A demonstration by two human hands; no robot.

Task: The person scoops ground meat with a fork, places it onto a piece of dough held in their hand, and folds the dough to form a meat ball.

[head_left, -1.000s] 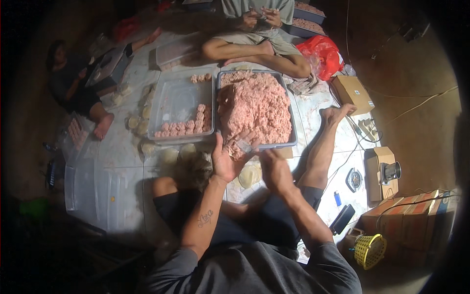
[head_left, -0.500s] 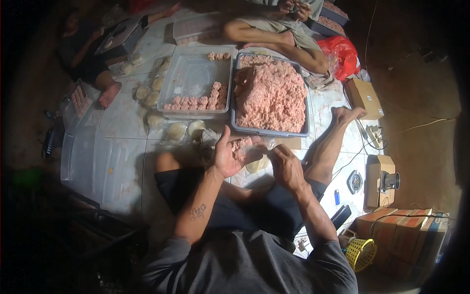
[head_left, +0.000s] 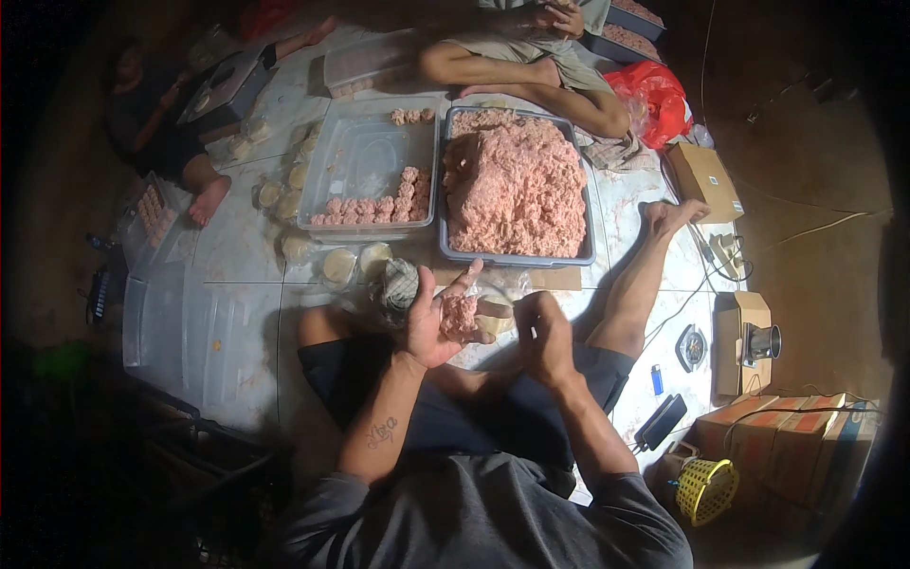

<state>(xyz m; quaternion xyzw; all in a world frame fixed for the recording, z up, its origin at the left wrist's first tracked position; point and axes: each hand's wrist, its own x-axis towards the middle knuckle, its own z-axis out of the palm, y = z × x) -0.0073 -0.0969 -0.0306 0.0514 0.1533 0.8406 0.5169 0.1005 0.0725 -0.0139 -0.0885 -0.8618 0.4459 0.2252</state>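
Note:
My left hand [head_left: 427, 334] is palm up with fingers spread, holding a lump of pink minced meat [head_left: 459, 315]. To its right, my right hand [head_left: 550, 343] is closed with the fingers curled in; whatever is in them is hidden. Between the hands lies a stack of round pale wrappers [head_left: 495, 322] in clear plastic. Just beyond is a grey tub [head_left: 445, 248] heaped with a mound of minced meat [head_left: 517, 185]. Left of it stands a clear plastic box [head_left: 308, 171] with rows of filled dumplings [head_left: 370, 211] along its near and right sides.
More bagged wrapper stacks [head_left: 338, 266] lie near the clear box. Two people sit across the tiled floor. A clear lid [head_left: 171, 332] lies at left. Cardboard boxes [head_left: 701, 185], cables, an ashtray [head_left: 692, 349], a blue lighter [head_left: 656, 379] and a yellow basket [head_left: 706, 491] are at right.
My left fingers have spread more, showing the meat lump in the palm. My right hand has drawn slightly back, its fingers now curled in. The view has shifted slightly.

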